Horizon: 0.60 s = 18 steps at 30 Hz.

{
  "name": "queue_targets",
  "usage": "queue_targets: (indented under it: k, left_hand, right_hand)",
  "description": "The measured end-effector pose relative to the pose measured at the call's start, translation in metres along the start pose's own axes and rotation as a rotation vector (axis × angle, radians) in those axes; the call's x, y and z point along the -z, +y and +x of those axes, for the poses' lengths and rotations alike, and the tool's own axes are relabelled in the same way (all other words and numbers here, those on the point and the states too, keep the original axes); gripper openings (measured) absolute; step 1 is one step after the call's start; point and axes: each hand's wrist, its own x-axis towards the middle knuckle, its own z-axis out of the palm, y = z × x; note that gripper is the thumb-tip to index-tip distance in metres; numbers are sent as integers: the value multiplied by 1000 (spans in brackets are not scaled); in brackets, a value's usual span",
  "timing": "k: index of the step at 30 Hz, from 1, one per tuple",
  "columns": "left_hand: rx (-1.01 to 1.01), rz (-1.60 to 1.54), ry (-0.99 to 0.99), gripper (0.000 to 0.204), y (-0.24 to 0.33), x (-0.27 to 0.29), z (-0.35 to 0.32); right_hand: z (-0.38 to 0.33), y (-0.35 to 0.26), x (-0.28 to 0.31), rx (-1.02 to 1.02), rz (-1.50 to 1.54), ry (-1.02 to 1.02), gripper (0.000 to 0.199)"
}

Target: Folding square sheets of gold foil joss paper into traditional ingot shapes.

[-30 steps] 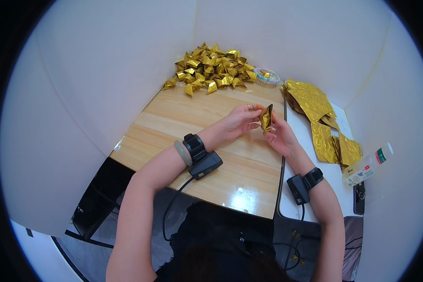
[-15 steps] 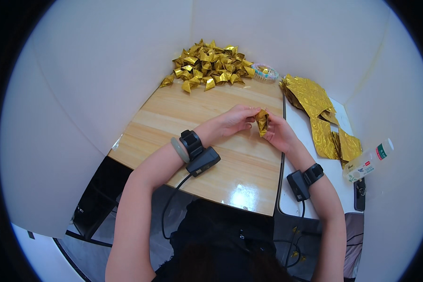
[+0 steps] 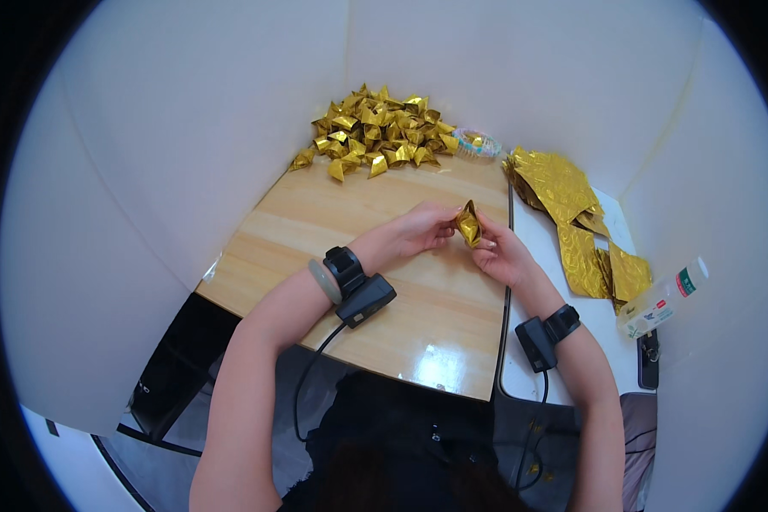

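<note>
A small folded piece of gold foil paper point(image 3: 468, 225) is pinched between both hands above the wooden table point(image 3: 375, 282). My left hand point(image 3: 418, 230) grips its left side with the fingertips. My right hand point(image 3: 499, 253) holds its right side. Each wrist carries a black strapped device, and a cable runs down from the left one. At the far end of the table lies a heap of several finished gold folded pieces point(image 3: 375, 132).
Flat gold foil sheets point(image 3: 572, 213) lie stacked on a white surface to the right. A small plastic bottle point(image 3: 661, 299) lies beside them, with a dark phone-like object point(image 3: 648, 358) near it. A small round ring-shaped item point(image 3: 476, 142) sits by the heap. White walls enclose the table.
Both hands have kept working the gold piece between them; it has turned from upright and narrow to a fuller folded shape. The hands stay at the same spot.
</note>
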Motion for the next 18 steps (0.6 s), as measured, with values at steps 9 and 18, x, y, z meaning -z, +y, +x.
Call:
queue_targets:
  k: [9,18]
  left_hand:
    - [-261,-244,-60,20,-8,6,-2]
    - [-86,-244,13,26,7,-14,-10]
  right_hand:
    - [-9,13,-32,114,-8,-24,21]
    - [-5,3,-2,156,-37,-128,24]
